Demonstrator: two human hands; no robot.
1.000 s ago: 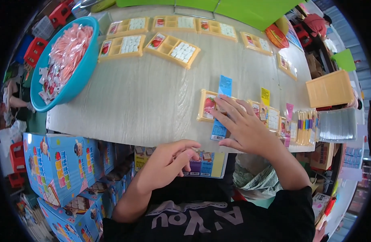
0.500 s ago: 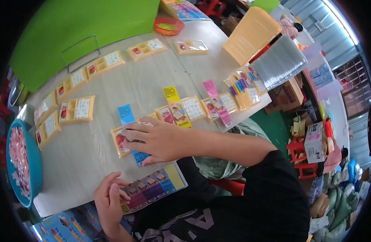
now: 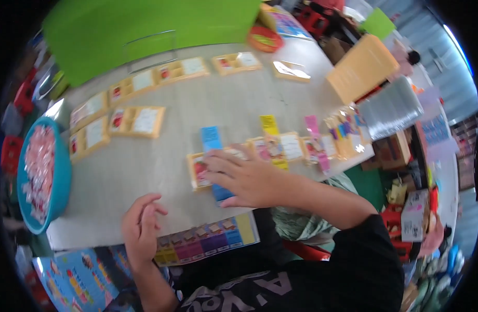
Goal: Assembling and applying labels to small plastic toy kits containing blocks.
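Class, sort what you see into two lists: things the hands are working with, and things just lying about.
In use:
right hand
blue card under it
yellow tray it presses
left hand
colourful sheet beside it

Lying about:
teal bowl
far trays
brown boxes
green board

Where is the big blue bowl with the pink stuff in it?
In the head view, the blue bowl sits at the far left edge of the grey table, just left of the yellow trays and up-left of the left hand.
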